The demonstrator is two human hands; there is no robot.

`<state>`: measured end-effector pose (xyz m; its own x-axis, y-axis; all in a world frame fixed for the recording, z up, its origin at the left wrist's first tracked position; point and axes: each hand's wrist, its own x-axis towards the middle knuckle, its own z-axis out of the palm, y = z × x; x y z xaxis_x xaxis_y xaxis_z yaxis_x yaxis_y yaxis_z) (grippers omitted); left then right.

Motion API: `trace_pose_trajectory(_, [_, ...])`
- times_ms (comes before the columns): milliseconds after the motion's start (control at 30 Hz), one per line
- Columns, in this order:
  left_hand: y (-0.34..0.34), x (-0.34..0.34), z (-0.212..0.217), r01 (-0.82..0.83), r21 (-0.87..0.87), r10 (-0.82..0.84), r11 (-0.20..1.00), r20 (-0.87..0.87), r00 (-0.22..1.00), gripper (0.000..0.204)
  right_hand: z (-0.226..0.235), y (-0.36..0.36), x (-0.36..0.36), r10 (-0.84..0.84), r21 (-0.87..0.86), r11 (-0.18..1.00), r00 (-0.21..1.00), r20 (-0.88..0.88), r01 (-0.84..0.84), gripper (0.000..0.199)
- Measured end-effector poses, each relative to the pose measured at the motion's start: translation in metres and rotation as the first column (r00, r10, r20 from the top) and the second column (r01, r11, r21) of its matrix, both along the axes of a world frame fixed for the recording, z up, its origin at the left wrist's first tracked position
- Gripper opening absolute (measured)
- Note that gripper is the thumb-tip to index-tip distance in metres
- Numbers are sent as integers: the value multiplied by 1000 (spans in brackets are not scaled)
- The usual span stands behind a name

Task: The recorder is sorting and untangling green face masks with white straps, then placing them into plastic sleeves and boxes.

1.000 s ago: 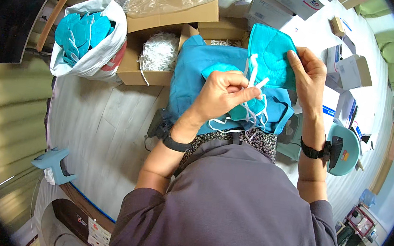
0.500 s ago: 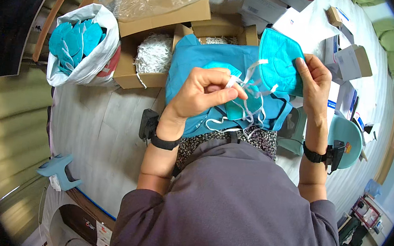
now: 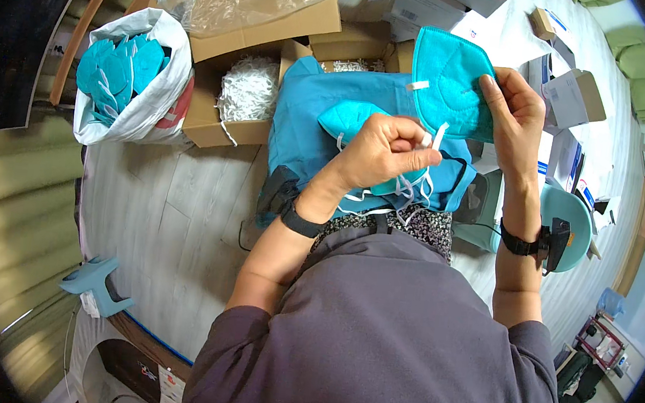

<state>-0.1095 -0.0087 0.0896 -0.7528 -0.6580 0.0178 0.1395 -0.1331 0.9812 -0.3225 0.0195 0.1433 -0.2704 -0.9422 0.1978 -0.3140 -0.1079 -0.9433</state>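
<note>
A folded teal face mask (image 3: 450, 82) is up in front of me on the right, its side edge pinched between the thumb and fingers of my right hand (image 3: 518, 119). White tabs stick out along the mask's left and lower edges. Just below and left of it, my left hand (image 3: 389, 152) is closed, with a white elastic strap (image 3: 426, 140) at its thumb and fingertips. Another teal mask (image 3: 343, 120) and loose white straps (image 3: 415, 187) lie on the blue cloth (image 3: 302, 95) over my lap, partly hidden by the left hand.
At the left stands a white bag (image 3: 177, 55) of teal masks. Beside it, an open cardboard box (image 3: 206, 124) holds a heap of white straps (image 3: 248, 89). Clear plastic (image 3: 256, 1) covers a box behind. White cartons (image 3: 573, 97) and a teal stool (image 3: 569, 225) are at the right.
My left hand has moved right, toward the right hand. The held mask has shifted slightly up and left, and the strap between the hands has dropped away from its earlier stretch.
</note>
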Motion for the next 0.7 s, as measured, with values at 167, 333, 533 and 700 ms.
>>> trace_pose_trajectory(167, [0, 25, 23, 203, -48, -208, 978, -147, 967, 16, -11, -1, -23, -43, 35, 999, 998, 44, 41, 19])
trace_pose_trajectory(333, [2, 70, 24, 18, 115, 52, 993, -582, 812, 25, -44, 12, -68, -145, 127, 984, 971, 190, 122, 18])
trace_pose_trajectory(533, [1, 51, 13, 200, 408, 170, 891, -708, 685, 31, -75, 23, -45, -159, 220, 971, 940, 301, 94, 17])
trace_pose_trajectory(700, [-2, 31, 7, 343, 458, 109, 820, -713, 692, 45, -88, 22, -43, -220, 274, 950, 945, 242, 151, 18])
